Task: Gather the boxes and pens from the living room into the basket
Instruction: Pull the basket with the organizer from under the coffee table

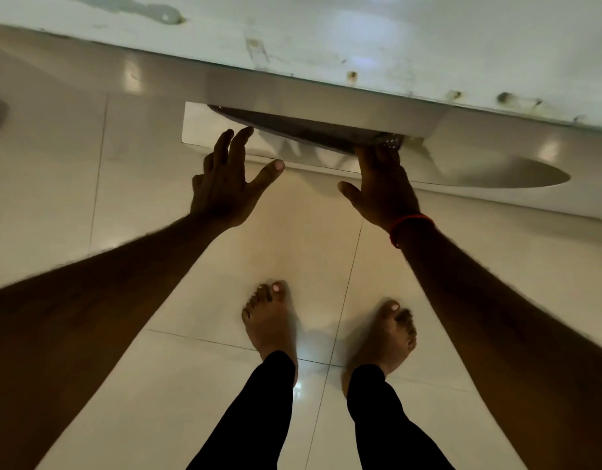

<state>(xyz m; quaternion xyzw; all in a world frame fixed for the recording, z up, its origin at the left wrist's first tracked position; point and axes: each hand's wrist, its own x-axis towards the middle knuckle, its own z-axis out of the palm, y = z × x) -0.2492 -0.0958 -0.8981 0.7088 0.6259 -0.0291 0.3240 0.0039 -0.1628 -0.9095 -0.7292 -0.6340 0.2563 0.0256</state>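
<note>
A long, flat white box with a dark upper face stands on the floor against the base of the wall. My right hand, with a red thread on the wrist, grips the box near its right end, fingers curled over the top edge. My left hand hovers at the box's left part with fingers spread and holds nothing; its fingertips are at the box's front face. No basket or pens are in view.
A pale, stained wall runs across the top above a skirting strip. The floor is glossy cream tile. My bare feet stand just behind the hands, about a step from the wall.
</note>
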